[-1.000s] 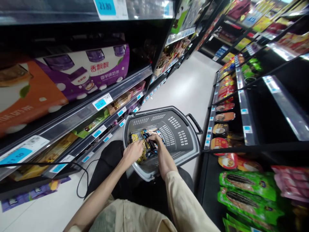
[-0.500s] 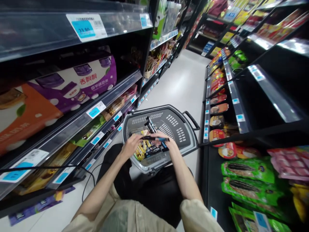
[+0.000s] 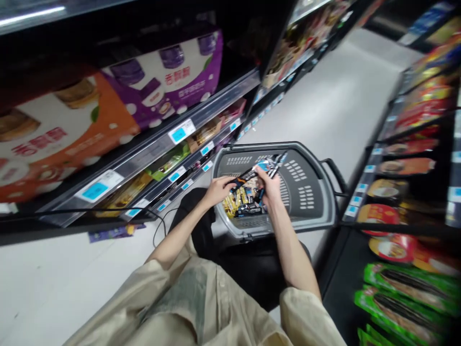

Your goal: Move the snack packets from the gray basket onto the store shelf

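A grey plastic shopping basket [image 3: 313, 166] stands on the floor before my knees. Over it, my left hand [image 3: 219, 191] pinches one end of a slim black packet [image 3: 246, 177] with an orange mark. My right hand [image 3: 270, 186] is closed around black and blue packets [image 3: 266, 165] near the basket's middle; the black packet's other end reaches toward it. Beneath my hands, several small yellow packets [image 3: 236, 201] and black packets [image 3: 248, 210] lie in the basket. Motion blur hides the print, so I cannot tell what they contain.
At left, a shelf holds an orange and white carton [image 3: 68, 129] and a purple and white carton [image 3: 173, 77]. A black cable [image 3: 108, 210] crosses there. Right-hand shelves carry bowl-shaped packs [image 3: 382, 218] and green bags [image 3: 403, 298]. The aisle floor [image 3: 338, 103] runs ahead.
The view has tilted down and turned left. My right hand has changed from reaching over the packets to gripping blue and black ones, which are now raised and slanted.
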The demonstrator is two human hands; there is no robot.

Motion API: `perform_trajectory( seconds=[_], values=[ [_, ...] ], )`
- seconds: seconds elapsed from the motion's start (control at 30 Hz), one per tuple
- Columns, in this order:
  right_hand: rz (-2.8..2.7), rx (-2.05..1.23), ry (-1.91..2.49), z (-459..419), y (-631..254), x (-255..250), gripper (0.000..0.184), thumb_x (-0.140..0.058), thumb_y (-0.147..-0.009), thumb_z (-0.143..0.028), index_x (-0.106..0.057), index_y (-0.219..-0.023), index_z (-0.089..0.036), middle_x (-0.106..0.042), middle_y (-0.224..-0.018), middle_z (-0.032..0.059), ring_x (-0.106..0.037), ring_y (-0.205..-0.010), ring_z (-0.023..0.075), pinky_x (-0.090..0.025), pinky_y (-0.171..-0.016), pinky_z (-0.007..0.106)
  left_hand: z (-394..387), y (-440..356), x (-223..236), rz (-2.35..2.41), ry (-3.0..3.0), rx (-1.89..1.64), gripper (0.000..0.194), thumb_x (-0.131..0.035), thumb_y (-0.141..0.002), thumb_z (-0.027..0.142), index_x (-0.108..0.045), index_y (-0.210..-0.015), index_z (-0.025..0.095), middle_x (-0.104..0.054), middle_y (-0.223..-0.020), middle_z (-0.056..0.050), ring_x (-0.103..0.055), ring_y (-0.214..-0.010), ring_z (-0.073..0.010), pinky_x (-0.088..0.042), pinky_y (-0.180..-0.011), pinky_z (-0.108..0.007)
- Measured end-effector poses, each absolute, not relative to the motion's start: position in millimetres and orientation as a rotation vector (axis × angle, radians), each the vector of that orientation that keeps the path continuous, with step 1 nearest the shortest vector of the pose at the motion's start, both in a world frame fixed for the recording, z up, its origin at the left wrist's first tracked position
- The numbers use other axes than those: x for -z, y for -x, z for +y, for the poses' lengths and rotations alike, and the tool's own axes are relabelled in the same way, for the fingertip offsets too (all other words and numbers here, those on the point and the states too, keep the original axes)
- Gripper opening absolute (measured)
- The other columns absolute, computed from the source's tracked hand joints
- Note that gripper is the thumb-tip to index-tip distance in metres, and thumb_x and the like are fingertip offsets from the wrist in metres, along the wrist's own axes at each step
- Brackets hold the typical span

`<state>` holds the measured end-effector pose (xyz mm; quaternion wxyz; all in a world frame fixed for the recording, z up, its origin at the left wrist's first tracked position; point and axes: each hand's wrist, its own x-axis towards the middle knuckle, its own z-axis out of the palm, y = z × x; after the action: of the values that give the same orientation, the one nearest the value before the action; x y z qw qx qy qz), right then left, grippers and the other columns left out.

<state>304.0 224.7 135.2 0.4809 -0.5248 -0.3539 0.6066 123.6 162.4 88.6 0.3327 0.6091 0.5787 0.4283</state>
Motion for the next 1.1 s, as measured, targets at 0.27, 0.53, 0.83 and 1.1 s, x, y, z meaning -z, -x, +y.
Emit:
perform_trajectory(
  seconds=[0.27,0.53,0.83,1.1],
  values=[
    [-0.707,-1.477,1.143,227,-300,-139,0.055,-0.092,-0.055,-0.035,-0.044,-0.078,-0.021,-0.044,-0.056,-0.0135,-0.029,-0.038,0.0009,-0.028,-0.036,0.017,163,-129,-81,1.395,-1.306,-1.458,0.020,-0.060,-0.100,0.023,-0.071,-0.115,0.016,-0.075,-0.113,-0.008,-0.071,-0.086,-0.0144,-0.059,-0.079,-0.026],
    [-0.973,-1.287,1.357,199,-283,-125,0.052,-0.095,-0.054,-0.037,-0.052,-0.078,-0.020,-0.052,-0.060,-0.0087,-0.043,-0.045,0.0054,-0.035,-0.040,0.020,161,-121,-87,1.237,-0.239,-1.842,0.033,-0.067,-0.099,0.039,-0.054,-0.123,0.023,-0.066,-0.102,-0.003,-0.069,-0.088,-0.0121,-0.061,-0.084,-0.029],
    [-1.818,-1.556,1.208,154,-250,-113,0.056,-0.093,-0.055,-0.054,-0.070,-0.087,-0.014,-0.073,-0.085,0.0066,-0.064,-0.074,0.0186,-0.053,-0.075,0.033,115,-87,-105,1.359,-0.470,-1.672,0.094,-0.073,-0.090,0.028,-0.018,-0.164,0.042,-0.063,-0.135,-0.006,-0.069,-0.111,-0.0215,-0.059,-0.089,-0.036],
    [-1.838,-1.561,1.401,179,-272,-107,0.056,-0.083,-0.066,-0.068,-0.055,-0.073,-0.019,-0.052,-0.060,-0.0023,-0.044,-0.055,0.0111,-0.036,-0.054,0.026,63,25,-65,1.988,-1.834,-0.596,0.082,-0.039,-0.080,-0.004,-0.045,-0.157,0.024,-0.057,-0.139,-0.013,-0.053,-0.129,-0.0271,-0.039,-0.111,-0.047]
  ],
)
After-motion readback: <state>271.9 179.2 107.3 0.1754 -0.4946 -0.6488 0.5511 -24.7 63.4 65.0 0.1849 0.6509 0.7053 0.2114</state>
